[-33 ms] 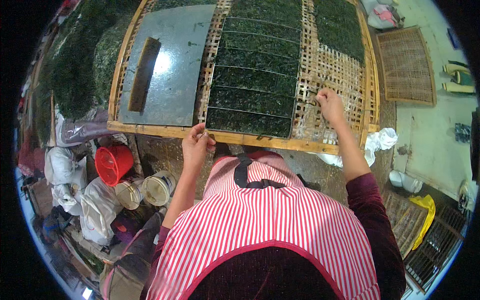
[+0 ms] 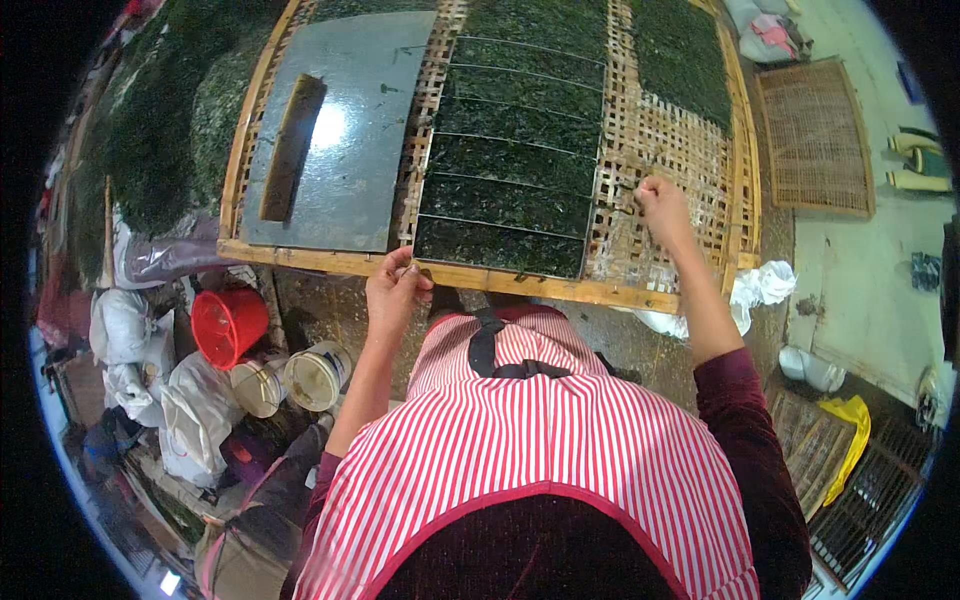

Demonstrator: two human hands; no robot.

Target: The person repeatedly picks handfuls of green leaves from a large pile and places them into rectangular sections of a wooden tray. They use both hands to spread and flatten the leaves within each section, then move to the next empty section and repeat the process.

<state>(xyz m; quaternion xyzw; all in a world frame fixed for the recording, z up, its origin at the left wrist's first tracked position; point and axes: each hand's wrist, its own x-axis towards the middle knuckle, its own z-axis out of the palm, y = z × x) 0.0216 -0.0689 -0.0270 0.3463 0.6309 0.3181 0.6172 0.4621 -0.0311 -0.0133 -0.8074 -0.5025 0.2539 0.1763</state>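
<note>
My left hand (image 2: 399, 285) pinches at the front edge of a bamboo rack (image 2: 500, 281), by the lower left corner of a thin-framed grid (image 2: 510, 150) of dark green seaweed in several strips. My right hand (image 2: 662, 210) is closed on the woven bamboo right of the grid, fingertips pinched round something small I cannot make out. A grey-blue board (image 2: 340, 180) lies left of the grid, with a long brown block (image 2: 292, 148) on it. Another seaweed sheet (image 2: 680, 60) lies at the upper right.
Heaped seaweed (image 2: 150, 120) is left of the rack. A red bucket (image 2: 228, 325), white buckets (image 2: 310, 378) and white sacks (image 2: 185, 430) stand lower left. Woven screens (image 2: 815, 140), yellow gloves (image 2: 905, 178) and white cloth (image 2: 760, 290) lie to the right.
The rack and things on it appear very slightly shifted to the right in the picture. Both my hands hold much the same places.
</note>
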